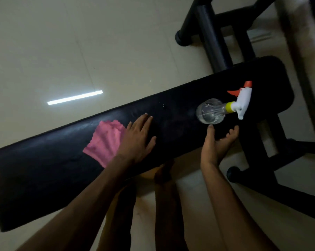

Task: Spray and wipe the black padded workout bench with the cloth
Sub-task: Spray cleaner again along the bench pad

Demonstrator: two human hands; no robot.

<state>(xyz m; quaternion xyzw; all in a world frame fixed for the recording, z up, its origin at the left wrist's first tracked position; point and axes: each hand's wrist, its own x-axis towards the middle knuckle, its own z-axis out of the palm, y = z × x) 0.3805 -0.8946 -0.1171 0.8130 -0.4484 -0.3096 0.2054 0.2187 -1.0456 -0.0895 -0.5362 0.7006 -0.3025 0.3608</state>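
A long black padded bench [66, 171] is seen from above, and its top is the surface that must be cleaned. A pink cloth [106, 142] lies flat on the surface, near the middle. The left hand [136, 140] is laid flat with its fingers spread, and its heel is touching the cloth's edge at the cloth's 3 o'clock side; nothing is held in it. A clear spray bottle [212, 111] lies on its side toward the 2 o'clock end of the surface, with its white and orange head pointed that way too. The right hand [218, 142] is open and curled just beside the bottle at its 6 o'clock side, and nothing is gripped yet. The bottle is round, so it could be bumped by the fingertips and rolled off the surface onto the floor. The cloth could also be dragged off the near edge.
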